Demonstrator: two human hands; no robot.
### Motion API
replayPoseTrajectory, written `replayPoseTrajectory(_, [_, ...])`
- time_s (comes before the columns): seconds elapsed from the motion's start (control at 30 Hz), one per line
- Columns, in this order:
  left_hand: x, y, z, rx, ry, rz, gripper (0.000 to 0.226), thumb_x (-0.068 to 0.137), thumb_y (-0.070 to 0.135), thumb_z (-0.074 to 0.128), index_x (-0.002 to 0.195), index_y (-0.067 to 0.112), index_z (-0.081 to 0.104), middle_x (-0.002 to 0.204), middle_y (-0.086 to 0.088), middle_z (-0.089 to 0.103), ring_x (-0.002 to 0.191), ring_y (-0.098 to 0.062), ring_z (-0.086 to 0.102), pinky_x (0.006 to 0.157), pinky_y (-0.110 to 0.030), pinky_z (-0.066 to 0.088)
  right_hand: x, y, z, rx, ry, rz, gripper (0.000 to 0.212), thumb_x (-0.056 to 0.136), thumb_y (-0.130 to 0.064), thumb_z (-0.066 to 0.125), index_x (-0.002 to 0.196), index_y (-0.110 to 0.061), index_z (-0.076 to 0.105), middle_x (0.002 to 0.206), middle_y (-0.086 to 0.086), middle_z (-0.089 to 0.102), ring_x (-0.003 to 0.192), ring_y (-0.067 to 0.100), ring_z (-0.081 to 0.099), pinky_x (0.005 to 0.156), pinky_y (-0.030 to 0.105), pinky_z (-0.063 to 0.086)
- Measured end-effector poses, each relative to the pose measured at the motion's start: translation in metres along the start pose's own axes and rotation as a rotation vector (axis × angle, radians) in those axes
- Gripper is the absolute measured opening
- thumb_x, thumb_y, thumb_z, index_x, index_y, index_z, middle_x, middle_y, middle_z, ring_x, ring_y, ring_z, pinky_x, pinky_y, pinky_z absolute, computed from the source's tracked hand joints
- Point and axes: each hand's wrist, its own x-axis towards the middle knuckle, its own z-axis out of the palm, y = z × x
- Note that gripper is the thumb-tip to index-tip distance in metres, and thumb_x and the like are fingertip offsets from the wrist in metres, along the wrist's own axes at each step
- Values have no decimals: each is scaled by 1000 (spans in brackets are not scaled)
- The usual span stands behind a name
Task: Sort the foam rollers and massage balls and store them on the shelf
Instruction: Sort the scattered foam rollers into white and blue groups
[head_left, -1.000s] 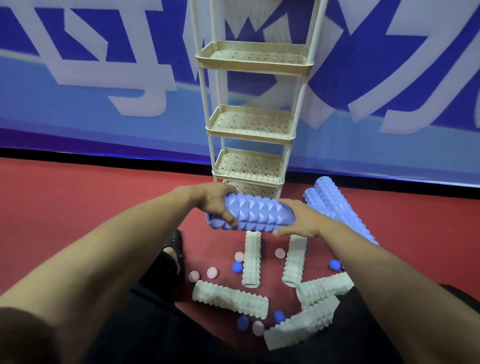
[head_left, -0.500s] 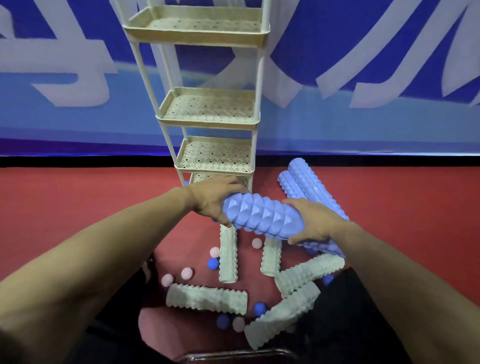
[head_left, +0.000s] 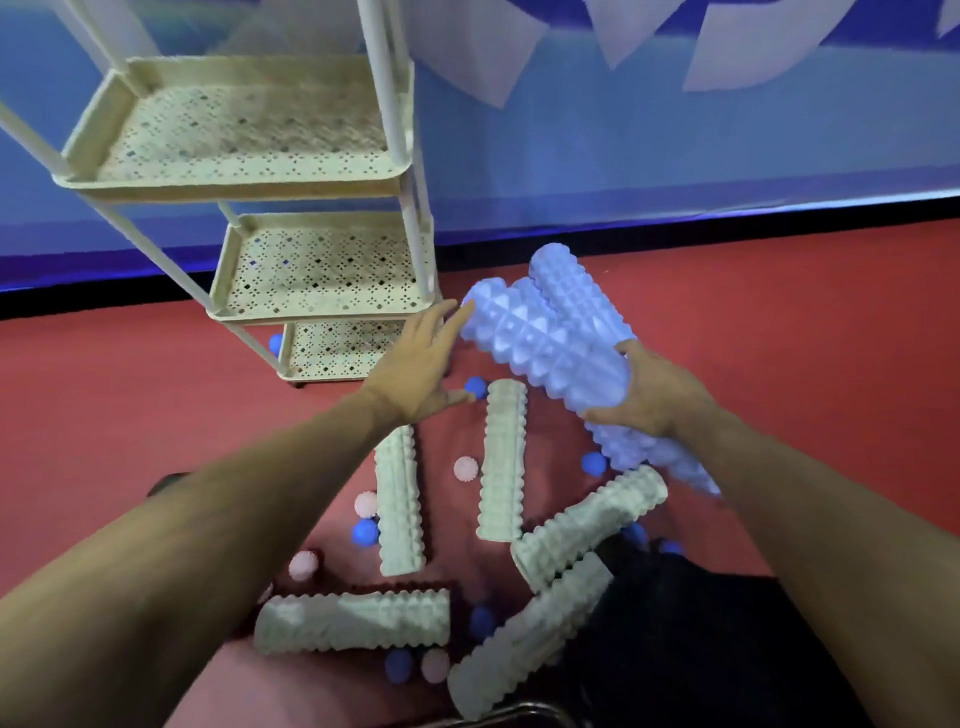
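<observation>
Nearest to the person, five pale green foam rollers (head_left: 400, 501) lie scattered on the red floor (head_left: 779, 322), with small pink massage balls (head_left: 466, 469) and blue massage balls (head_left: 365, 532) strewn among them. One more blue ball sits under the bottom tier of the shelf.

Above that clutter, the right hand (head_left: 657, 392) grips the near end of a blue foam roller (head_left: 545, 351), fingers curled under its rounded end and thumb on top. The roller is held off the floor, tilted, with its far end pointing up and left toward the shelf. The left hand (head_left: 418, 364) is spread wide, fingers straight; only its fingertips touch the roller's far end, while the thumb sticks out to the right.

Half a second ago the left hand was wrapped over that end and the roller lay nearly level between both hands; now that grasp has loosened to a fingertip touch and the roller has swung to a steeper slant.

Behind the held roller, two more blue rollers (head_left: 576, 291) lie side by side on the floor. Farther left stands the cream shelf (head_left: 410, 228), its perforated tiers bare, against a blue and white banner (head_left: 675, 130).
</observation>
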Motion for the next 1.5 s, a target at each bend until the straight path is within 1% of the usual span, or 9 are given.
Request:
replayPoseTrajectory(0.17, [19,20,104,-94,-304,-63,59,85,52,71,133,21,56,135,-2,54,122,-27,51,100,-43,46,47,29,29,195,32,187,104,69,-69,76,146,-13,35,136,8,58,119,30,59,93,40,48])
replayPoseTrajectory(0.3, [30,60,182,-274,-492,-121,30,93,41,64,111,17,67,109,-3,65,104,-26,62,90,-35,49,69,37,47,278,29,252,92,68,-71,76,132,-14,44,110,0,59,99,27,61,76,32,40])
replayPoseTrajectory(0.43, [45,92,256,-403,-482,-180,24,89,35,56,77,15,54,87,-13,65,85,-34,61,73,-42,49,77,59,60,413,16,282,83,65,-69,80,126,-19,54,95,-14,58,87,13,58,70,25,38])
replayPoseTrajectory(0.63, [64,68,427,-551,-448,-409,19,82,45,65,79,30,53,81,2,63,83,-31,66,70,-44,54,96,103,60,511,16,309,91,50,-77,78,124,-29,53,114,-16,62,105,13,63,95,37,51])
replayPoseTrajectory(0.93, [78,98,362,-583,-432,-385,20,84,24,70,101,18,59,101,-6,62,93,-26,58,80,-36,45,105,126,56,364,-30,262,96,66,-66,79,143,-22,43,135,-1,59,121,25,58,100,44,48])
replayPoseTrajectory(1.07, [58,72,316,-549,-315,-388,35,79,41,78,105,23,63,100,5,62,90,-12,57,84,-30,48,110,115,52,350,-43,244,96,62,-68,78,138,-20,46,127,0,63,113,26,62,95,41,50])
replayPoseTrajectory(1.2, [21,31,260,-525,-26,-709,32,87,39,74,111,20,63,101,2,63,86,-14,59,80,-29,47,113,90,50,264,-60,200,105,47,-82,67,132,-26,44,112,-3,62,101,26,63,88,42,53])
replayPoseTrajectory(1.3, [-6,-6,242,-364,54,-932,38,92,43,65,114,12,59,109,-8,57,95,-27,58,85,-38,47,113,74,53,252,-75,176,94,61,-74,76,132,-22,43,105,-3,60,93,23,59,79,37,48])
replayPoseTrajectory(1.5, [-28,-46,242,-220,-331,-1027,39,94,27,62,126,6,55,124,-20,53,111,-41,57,95,-43,45,109,57,72,327,-37,276,78,68,-67,77,119,-17,46,95,-5,58,85,22,57,74,35,42])
